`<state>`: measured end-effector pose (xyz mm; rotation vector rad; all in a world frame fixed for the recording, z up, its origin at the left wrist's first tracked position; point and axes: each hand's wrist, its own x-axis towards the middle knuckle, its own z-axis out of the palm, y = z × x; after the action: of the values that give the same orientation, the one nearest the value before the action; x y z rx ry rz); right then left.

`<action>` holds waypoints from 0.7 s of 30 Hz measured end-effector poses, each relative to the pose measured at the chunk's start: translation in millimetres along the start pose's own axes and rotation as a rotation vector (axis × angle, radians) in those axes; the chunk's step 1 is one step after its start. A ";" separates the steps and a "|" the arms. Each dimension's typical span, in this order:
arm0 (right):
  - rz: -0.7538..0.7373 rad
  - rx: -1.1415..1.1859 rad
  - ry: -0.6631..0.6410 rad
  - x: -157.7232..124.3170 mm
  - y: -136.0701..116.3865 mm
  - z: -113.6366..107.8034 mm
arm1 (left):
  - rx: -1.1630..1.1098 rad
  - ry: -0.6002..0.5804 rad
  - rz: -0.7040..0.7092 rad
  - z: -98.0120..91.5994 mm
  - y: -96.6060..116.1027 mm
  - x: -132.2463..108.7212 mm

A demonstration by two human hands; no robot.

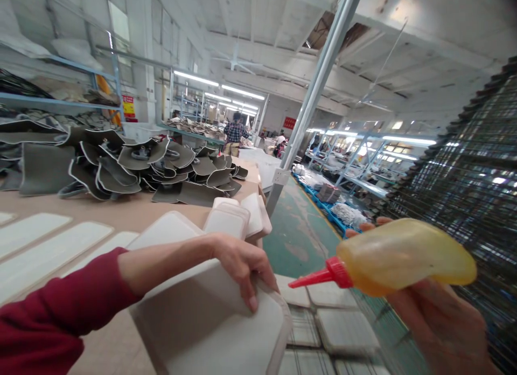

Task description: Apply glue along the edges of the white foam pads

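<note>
My left hand grips the far right edge of a white flat panel with rounded corners and a beige border, thumb on its upper face. The panel is tilted over the table's edge. In my right hand is a yellowish squeeze bottle, my fingers closed around it. Its red nozzle points left, close to the panel's right edge but apart from it. Behind my left hand, more white panels lie stacked at the table's edge.
Grey curved pieces are heaped at the back of the brown table. White panels lie in a row at left. Others rest on a wire rack below right. A metal post and a tall rack stand beyond; a person is farther back.
</note>
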<state>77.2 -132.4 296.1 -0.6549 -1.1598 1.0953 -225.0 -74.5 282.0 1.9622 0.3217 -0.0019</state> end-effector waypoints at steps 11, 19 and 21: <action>0.071 0.048 -0.163 21.7 11.7 36.2 | 0.029 0.017 0.018 -4.7 -1.7 -20.3; 0.066 0.007 -0.333 33.8 23.8 36.6 | -0.006 -0.004 0.014 -5.1 -0.1 -33.6; 0.065 -0.018 -0.350 34.1 25.5 38.0 | -0.008 0.003 0.031 -4.8 -1.0 -36.2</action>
<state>33.3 -96.1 299.0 -0.5293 -1.4561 1.2907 -260.9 -77.8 288.4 1.9591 0.2924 0.0220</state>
